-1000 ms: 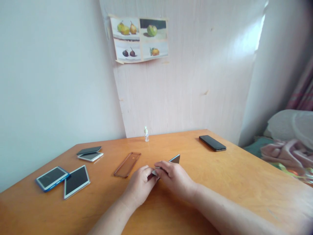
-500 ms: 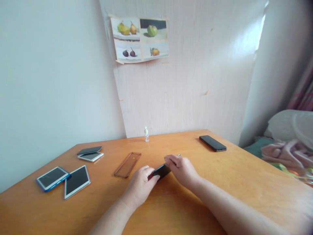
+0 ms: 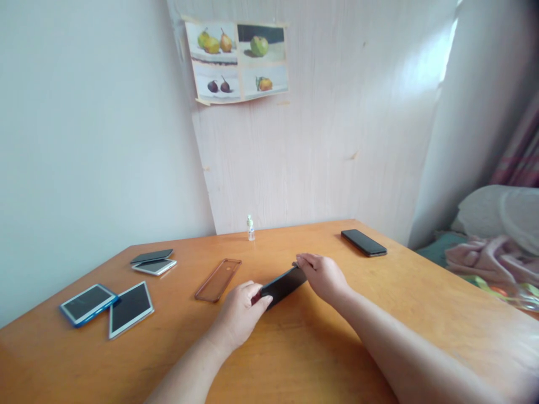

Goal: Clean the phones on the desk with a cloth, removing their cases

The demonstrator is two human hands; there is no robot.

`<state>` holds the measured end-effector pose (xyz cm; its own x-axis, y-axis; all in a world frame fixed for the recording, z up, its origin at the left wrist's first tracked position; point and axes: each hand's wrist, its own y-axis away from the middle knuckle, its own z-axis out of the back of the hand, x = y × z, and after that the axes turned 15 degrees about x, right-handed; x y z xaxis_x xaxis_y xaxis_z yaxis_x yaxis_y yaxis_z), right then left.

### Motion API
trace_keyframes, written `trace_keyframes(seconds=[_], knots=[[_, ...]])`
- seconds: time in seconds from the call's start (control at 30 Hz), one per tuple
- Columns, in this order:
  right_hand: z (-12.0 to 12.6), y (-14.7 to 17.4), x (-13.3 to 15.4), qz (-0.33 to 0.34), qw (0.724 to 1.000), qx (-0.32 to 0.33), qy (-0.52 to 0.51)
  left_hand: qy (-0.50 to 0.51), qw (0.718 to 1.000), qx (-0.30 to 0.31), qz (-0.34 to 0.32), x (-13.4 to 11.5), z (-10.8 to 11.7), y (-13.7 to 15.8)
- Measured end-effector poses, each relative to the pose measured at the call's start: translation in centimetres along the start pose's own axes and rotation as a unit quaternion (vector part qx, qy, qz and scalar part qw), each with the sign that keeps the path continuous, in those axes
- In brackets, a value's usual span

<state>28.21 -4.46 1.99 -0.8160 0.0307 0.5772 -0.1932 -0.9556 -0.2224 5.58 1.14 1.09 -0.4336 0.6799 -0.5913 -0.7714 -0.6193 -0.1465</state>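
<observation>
A dark smartphone (image 3: 284,287) is tilted on its long edge above the middle of the table, its black face toward me. My left hand (image 3: 241,314) grips its left end, thumb on the front and fingers behind. At the opposite end, my right hand (image 3: 323,278) has its fingers closed together over the upper edge. A small dark bit shows at those fingertips; I cannot tell whether it is a cloth or part of the phone. To the left of the phone, a clear brownish phone case (image 3: 218,280) lies flat.
On the wooden table (image 3: 337,348), a small spray bottle (image 3: 251,230) stands near the back. Another black phone (image 3: 363,243) lies at the right. Leftward are a blue-edged phone (image 3: 88,306), a white phone (image 3: 131,308) and two stacked devices (image 3: 154,264).
My right hand has slid along the phone to its right end, uncovering more of the black face. The left hand keeps its grip. The view has shifted slightly.
</observation>
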Motion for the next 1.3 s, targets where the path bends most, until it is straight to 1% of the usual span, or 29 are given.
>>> trace_keyframes(seconds=[0.07,0.17,0.2,0.27,0.33,0.43,0.53,0.6,0.7,0.83,0.97,1.03,1.13,1.3], knots=[[-0.8,0.7,1.2,0.062,0.998,0.013,0.004,0.001,1.0,-0.001,-0.002,0.1,-0.1,0.0],[-2.4,2.3,3.9,0.172,0.983,0.062,-0.009,0.02,1.0,-0.003,-0.015,0.3,-0.4,-0.1],[-2.8,2.7,4.5,0.197,0.977,0.081,-0.012,0.033,0.999,-0.004,-0.022,0.4,-0.4,-0.1],[-3.1,3.0,5.1,0.206,0.974,0.097,-0.011,0.048,0.998,-0.004,-0.03,0.4,-0.4,-0.1],[-2.8,2.5,4.4,0.172,0.981,0.087,-0.005,0.041,0.999,-0.004,-0.019,0.3,-0.2,-0.1],[-1.9,0.9,1.7,0.091,0.994,0.052,-0.027,0.034,0.999,0.001,0.007,0.1,0.0,-0.1],[-1.4,-0.8,-1.0,0.009,0.997,0.014,-0.073,0.062,0.998,0.013,0.024,0.0,0.1,-0.2],[-1.4,-1.5,-2.1,-0.021,0.997,0.008,-0.08,0.092,0.995,0.022,0.036,0.2,0.0,-0.2],[-1.6,-1.8,-2.7,-0.04,0.996,0.033,-0.065,0.127,0.99,0.037,0.049,0.5,-0.1,-0.3],[-1.4,-1.4,-2.6,-0.07,0.995,0.069,-0.024,0.14,0.988,0.036,0.06,1.0,-0.2,-0.3],[-1.0,-0.8,-2.3,-0.099,0.992,0.079,0.023,0.161,0.984,0.044,0.057,1.6,-0.2,-0.3],[-0.9,-0.5,-2.2,-0.103,0.991,0.081,0.039,0.166,0.983,0.05,0.053,1.9,-0.3,-0.4],[-0.9,-0.6,-2.0,-0.09,0.992,0.076,0.045,0.172,0.982,0.052,0.054,2.2,-0.5,-0.4],[-1.2,-1.3,-2.2,-0.06,0.997,0.031,0.044,0.187,0.979,0.059,0.051,2.4,-0.7,-0.5]])
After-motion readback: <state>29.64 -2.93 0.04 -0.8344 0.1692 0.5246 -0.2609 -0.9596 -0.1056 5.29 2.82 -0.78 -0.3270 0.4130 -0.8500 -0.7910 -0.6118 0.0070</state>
